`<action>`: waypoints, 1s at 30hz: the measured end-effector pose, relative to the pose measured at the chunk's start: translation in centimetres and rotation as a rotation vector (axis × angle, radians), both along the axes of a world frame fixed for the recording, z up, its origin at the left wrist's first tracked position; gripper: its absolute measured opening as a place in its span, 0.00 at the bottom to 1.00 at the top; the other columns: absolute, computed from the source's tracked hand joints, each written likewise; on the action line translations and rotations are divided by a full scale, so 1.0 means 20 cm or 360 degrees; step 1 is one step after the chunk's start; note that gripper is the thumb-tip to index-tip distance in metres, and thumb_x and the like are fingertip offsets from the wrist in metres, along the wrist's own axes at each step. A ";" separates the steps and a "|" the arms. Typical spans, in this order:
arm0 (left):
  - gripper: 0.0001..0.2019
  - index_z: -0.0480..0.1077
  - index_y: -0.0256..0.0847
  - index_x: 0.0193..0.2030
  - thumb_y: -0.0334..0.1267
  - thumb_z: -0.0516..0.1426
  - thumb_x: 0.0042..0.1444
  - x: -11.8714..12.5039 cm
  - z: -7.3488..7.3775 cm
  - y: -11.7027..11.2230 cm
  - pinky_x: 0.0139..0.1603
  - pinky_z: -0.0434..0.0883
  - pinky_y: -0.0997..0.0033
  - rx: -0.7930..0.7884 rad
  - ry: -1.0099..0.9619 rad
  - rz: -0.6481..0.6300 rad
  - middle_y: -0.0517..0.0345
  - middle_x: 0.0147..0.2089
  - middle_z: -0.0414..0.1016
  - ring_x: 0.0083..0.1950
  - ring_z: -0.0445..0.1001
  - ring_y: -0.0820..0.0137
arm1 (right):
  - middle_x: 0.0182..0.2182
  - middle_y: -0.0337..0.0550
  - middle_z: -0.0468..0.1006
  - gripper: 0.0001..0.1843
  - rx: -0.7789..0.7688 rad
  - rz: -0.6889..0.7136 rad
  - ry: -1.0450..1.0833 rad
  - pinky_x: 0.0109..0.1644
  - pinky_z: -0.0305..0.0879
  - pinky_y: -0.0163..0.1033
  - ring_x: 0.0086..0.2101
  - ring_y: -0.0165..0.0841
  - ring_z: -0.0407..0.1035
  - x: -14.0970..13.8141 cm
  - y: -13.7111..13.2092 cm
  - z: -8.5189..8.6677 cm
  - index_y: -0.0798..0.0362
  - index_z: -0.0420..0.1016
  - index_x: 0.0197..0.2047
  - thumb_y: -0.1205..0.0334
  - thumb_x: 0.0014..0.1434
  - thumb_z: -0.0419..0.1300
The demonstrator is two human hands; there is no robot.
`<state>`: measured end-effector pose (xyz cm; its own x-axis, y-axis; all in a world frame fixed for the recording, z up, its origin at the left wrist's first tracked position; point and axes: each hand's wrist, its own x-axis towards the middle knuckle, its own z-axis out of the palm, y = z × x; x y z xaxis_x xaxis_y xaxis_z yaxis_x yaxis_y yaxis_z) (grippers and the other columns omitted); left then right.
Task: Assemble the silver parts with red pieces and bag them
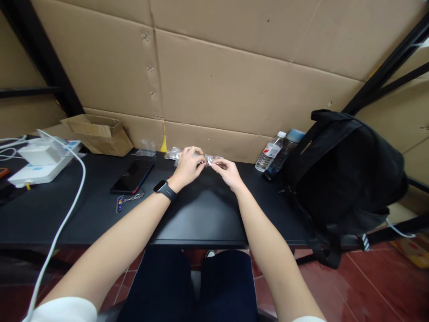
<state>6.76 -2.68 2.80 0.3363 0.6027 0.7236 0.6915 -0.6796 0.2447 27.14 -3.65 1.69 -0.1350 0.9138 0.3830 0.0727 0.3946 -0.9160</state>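
My left hand (191, 166), with a dark watch (165, 189) on its wrist, is closed in a pinch near the back of the black table (201, 223). Facing it, my right hand (229, 173) is closed too, thumb and fingers brought together. Between the fingertips is something small with a thin strand and a hint of red, too small to name. Crinkled clear plastic (209, 158) shows right behind the fingertips; whether it is held or lies on the table I cannot tell. Another small clear plastic bag (172, 153) lies just left of my left hand.
To the left are a black phone (132, 176), a keychain (121, 203), a paper bag (103, 138) and a white power strip (47, 167) with a cable. On the right stand a water bottle (269, 154), a darker bottle (284, 152) and a black backpack (348, 170). A cardboard wall (228, 85) closes the back.
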 end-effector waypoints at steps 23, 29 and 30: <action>0.11 0.81 0.49 0.31 0.49 0.70 0.42 -0.49 0.04 0.22 0.53 0.62 0.52 -0.1236 0.0754 0.0287 0.55 0.34 0.82 0.43 0.76 0.54 | 0.44 0.49 0.75 0.07 0.0355 -0.0145 -0.1365 0.61 0.62 0.49 0.49 0.41 0.70 0.13 0.02 0.01 0.52 0.79 0.34 0.64 0.64 0.61; 0.08 0.82 0.50 0.31 0.46 0.68 0.42 -0.55 -0.01 0.26 0.48 0.66 0.58 -0.1328 0.0849 0.0212 0.55 0.37 0.84 0.40 0.77 0.58 | 0.48 0.49 0.79 0.30 -0.0295 -0.0233 -0.1517 0.49 0.70 0.41 0.42 0.40 0.75 0.40 -0.01 0.07 0.51 0.82 0.49 0.62 0.40 0.79; 0.07 0.82 0.50 0.31 0.45 0.68 0.44 -0.55 -0.02 0.26 0.47 0.66 0.59 -0.1326 0.0865 0.0204 0.55 0.37 0.84 0.40 0.77 0.59 | 0.47 0.48 0.80 0.32 -0.0370 -0.0213 -0.1537 0.48 0.70 0.40 0.41 0.39 0.75 0.44 -0.01 0.06 0.51 0.82 0.50 0.62 0.38 0.80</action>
